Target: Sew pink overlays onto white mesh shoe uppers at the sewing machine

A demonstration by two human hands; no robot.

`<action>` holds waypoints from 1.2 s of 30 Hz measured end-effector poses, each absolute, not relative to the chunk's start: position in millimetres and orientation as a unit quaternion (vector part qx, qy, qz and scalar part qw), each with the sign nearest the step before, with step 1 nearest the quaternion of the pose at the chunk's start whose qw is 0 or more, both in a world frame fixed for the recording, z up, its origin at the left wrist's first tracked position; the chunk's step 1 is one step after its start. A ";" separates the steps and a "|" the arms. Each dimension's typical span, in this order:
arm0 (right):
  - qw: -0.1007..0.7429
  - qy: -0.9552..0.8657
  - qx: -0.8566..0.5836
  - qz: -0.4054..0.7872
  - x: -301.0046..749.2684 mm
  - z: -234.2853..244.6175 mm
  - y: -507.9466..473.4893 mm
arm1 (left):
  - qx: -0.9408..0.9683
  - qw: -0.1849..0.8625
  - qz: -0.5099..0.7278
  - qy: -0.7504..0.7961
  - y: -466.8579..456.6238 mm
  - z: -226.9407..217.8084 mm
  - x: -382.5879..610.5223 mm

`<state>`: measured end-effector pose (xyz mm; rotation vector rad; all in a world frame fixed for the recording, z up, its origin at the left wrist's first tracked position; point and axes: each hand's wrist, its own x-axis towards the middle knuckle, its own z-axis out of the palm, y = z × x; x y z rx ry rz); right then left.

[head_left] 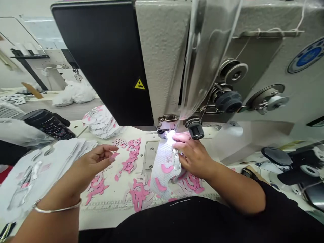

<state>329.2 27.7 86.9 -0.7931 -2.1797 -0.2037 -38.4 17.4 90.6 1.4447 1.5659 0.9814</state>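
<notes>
My right hand (193,155) grips the edge of a white mesh fabric panel (162,158) close under the lit needle area of a sewing machine (162,54). Curved pink patches and a pink mark show on the panel, with a pale stitched strip along its right side. To the left, my left hand (98,160) hovers over the bed, fingers curled, a small pink cut piece (114,155) at the thumb tip. Pink cut pieces (131,153) lie in loose heaps between my hands, with another heap (139,194) near the front edge.
A stack of white panels (76,148) lies at the left, and a round pile of pink-and-white pieces (101,121) sits behind. A black patterned bottle (50,125) is farther left. Black thread spools (296,179) stand at the right. A printed ruler (111,205) runs along the front.
</notes>
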 end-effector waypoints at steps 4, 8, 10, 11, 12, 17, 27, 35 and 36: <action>0.407 -0.853 -0.310 -0.103 329.8 81.1 27.5 | 0.561 0.500 0.401 0.524 15.4 105.9 23.7; 0.412 -0.856 -0.293 -0.109 331.1 80.6 28.4 | 0.561 0.547 0.393 0.482 18.5 114.0 70.0; 0.415 -0.856 -0.287 -0.109 331.3 80.6 29.0 | 0.572 0.531 0.396 0.483 20.8 118.3 83.2; 0.421 -0.855 -0.284 -0.111 331.2 80.3 29.3 | 0.577 0.520 0.400 0.485 22.0 120.3 88.2; 0.426 -0.853 -0.281 -0.112 331.1 79.8 29.6 | 0.580 0.511 0.406 0.487 23.1 122.1 92.8; 0.446 -0.844 -0.276 -0.107 329.5 77.2 30.6 | 0.546 0.521 0.461 0.468 28.2 123.6 114.0; 0.470 -0.829 -0.271 -0.134 326.5 77.5 30.4 | 0.547 0.502 0.444 0.501 28.8 115.9 129.8; 0.459 -0.832 -0.279 -0.141 326.6 76.8 29.9 | 0.612 0.381 0.442 0.534 22.6 116.6 136.6; 0.456 -0.832 -0.280 -0.143 326.9 77.0 29.8 | 0.619 0.369 0.441 0.535 21.7 117.7 137.6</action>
